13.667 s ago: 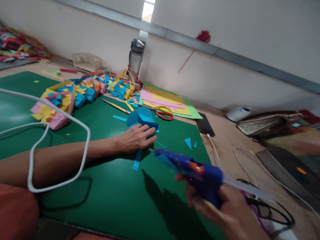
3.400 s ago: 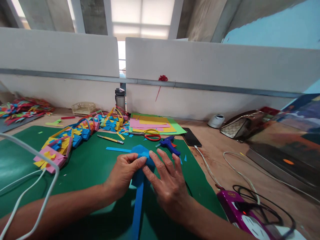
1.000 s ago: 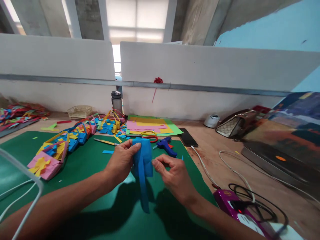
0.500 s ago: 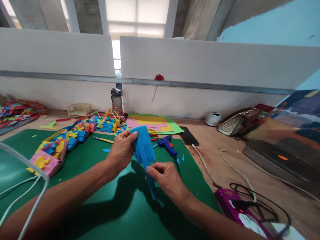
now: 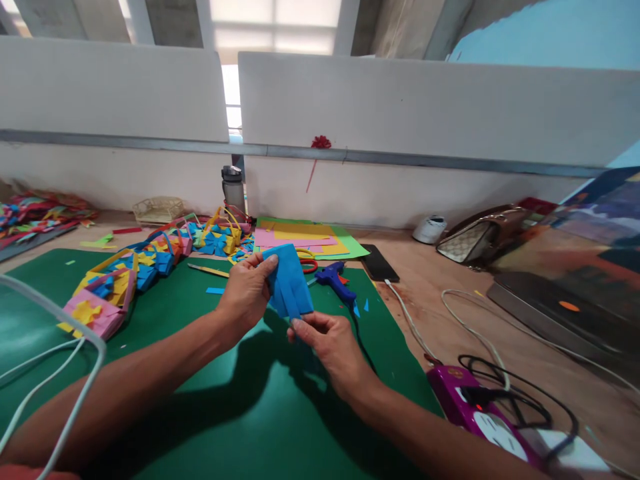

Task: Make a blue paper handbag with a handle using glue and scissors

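Note:
A folded piece of blue paper (image 5: pixel 287 267) is held up above the green mat. My left hand (image 5: pixel 246 288) pinches its upper left edge, thumb in front. A narrow blue paper strip (image 5: pixel 289 301) runs down the front of the piece. At the bottom edge, my right hand (image 5: pixel 327 340) is closed on the strip between thumb and fingers; the strip's lower end is hidden. Just beyond the right hand lies a blue glue gun (image 5: pixel 336 283). Red-handled scissors (image 5: pixel 309 265) are partly covered by the blue paper.
Small colourful paper baskets (image 5: pixel 163 260) line the left of the green mat (image 5: pixel 225 413). Coloured paper sheets (image 5: pixel 345 240), a black phone (image 5: pixel 379 264) and a bottle (image 5: pixel 233 193) stand or lie behind. A purple power strip (image 5: pixel 457 393) with cables is at right; a white cable (image 5: pixel 95 360) crosses the left foreground.
The strip's long tail, which hung below my right hand, no longer shows there. My right hand has moved up slightly to the bottom edge of the blue paper. My left hand keeps its hold.

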Demonstrator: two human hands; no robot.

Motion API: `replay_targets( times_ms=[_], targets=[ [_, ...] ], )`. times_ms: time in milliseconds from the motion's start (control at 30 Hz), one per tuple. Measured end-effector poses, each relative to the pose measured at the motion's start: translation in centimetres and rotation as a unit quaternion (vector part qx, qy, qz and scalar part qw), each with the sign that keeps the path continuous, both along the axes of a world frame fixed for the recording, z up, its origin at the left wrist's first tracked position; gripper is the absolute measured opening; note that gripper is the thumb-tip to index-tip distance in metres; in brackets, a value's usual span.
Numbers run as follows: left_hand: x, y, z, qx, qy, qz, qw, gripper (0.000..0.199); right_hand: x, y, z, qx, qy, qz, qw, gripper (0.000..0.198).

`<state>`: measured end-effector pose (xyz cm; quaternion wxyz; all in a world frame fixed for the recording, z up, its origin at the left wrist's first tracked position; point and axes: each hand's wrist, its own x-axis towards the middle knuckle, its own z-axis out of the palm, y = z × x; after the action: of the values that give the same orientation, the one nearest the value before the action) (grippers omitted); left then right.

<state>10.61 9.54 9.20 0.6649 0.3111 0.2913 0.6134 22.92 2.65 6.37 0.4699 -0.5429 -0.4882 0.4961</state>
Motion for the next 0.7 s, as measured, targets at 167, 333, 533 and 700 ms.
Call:
replay_targets(
  times_ms=[167, 333, 533, 700],
  targets=[
    [0.1, -0.1, -0.1, -0.003, 0.014, -0.008, 1.000, 0.024, -0.1, 0.0, -0.5, -0.052, 0.073, -0.002, 0.996, 0.027],
    [0.1, -0.1, -0.2, -0.001, 0.005, -0.008, 1.000, 0.027, -0.1, -0.1, -0.6, -0.061, 0.084, -0.011, 0.995, 0.027],
    [-0.2, -0.2, -0.7, -0.013, 0.045, -0.050, 0.998, 0.033, 0.1, 0.0, -0.4, -0.049, 0.062, -0.025, 0.997, 0.029],
    [-0.4, -0.8, -1.1, -0.018, 0.109, -0.078, 0.991, 0.031, 0.2, 0.1, -0.2, -0.025, 0.052, -0.036, 0.998, 0.027]
  ],
)
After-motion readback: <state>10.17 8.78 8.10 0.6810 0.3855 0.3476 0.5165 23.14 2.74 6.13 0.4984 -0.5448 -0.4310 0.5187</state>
